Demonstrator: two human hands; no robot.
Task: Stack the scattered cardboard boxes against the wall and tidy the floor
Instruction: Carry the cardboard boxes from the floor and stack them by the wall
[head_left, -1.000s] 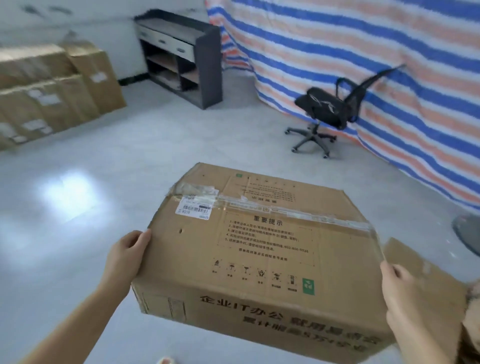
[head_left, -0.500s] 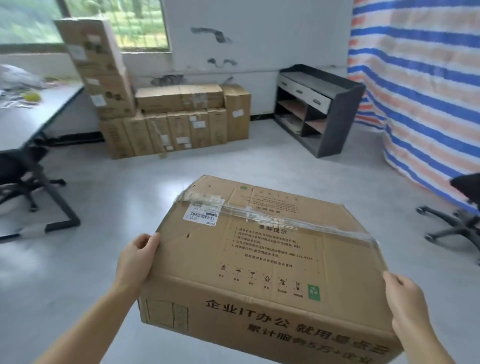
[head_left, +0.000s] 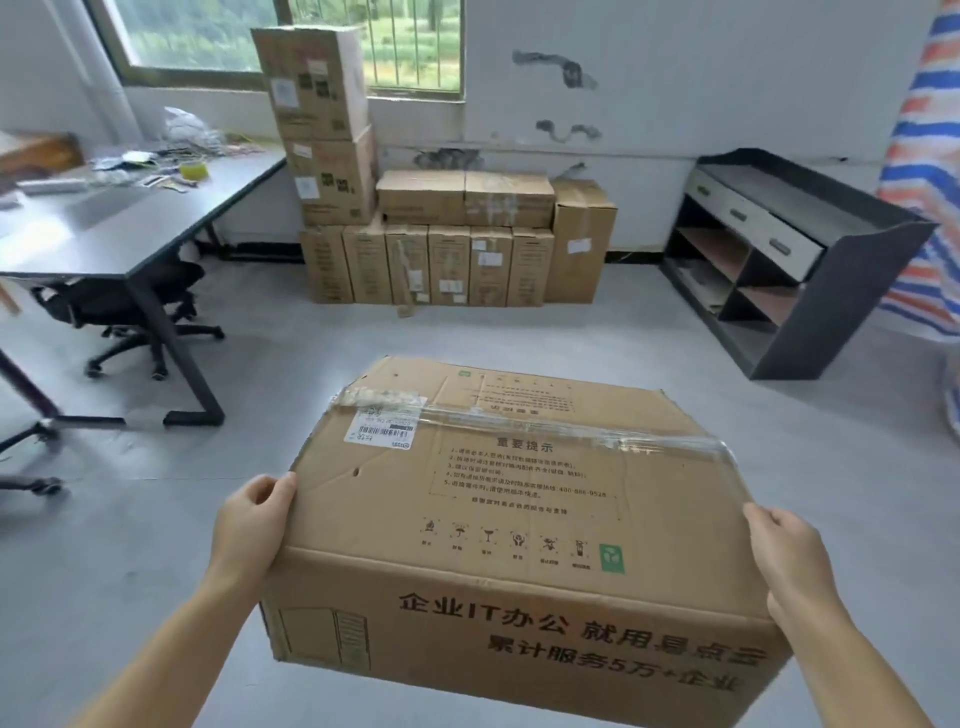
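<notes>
I carry a large taped cardboard box in front of me, above the floor. It bears a white shipping label and black printed text. My left hand grips its left side, thumb on the top edge. My right hand grips its right side the same way. Straight ahead, a stack of cardboard boxes stands against the white wall under the window: a row of narrow upright boxes, flatter ones on top, and a taller pile at the left.
A dark desk with clutter stands at the left, with a black office chair tucked under it. A dark shelf unit with drawers stands at the right, beside a striped tarp. Grey floor lies between me and the stack.
The view has swung left from the tarp and chair to face the stacked boxes, which now look closer. Both hands keep their hold on the carried box.
</notes>
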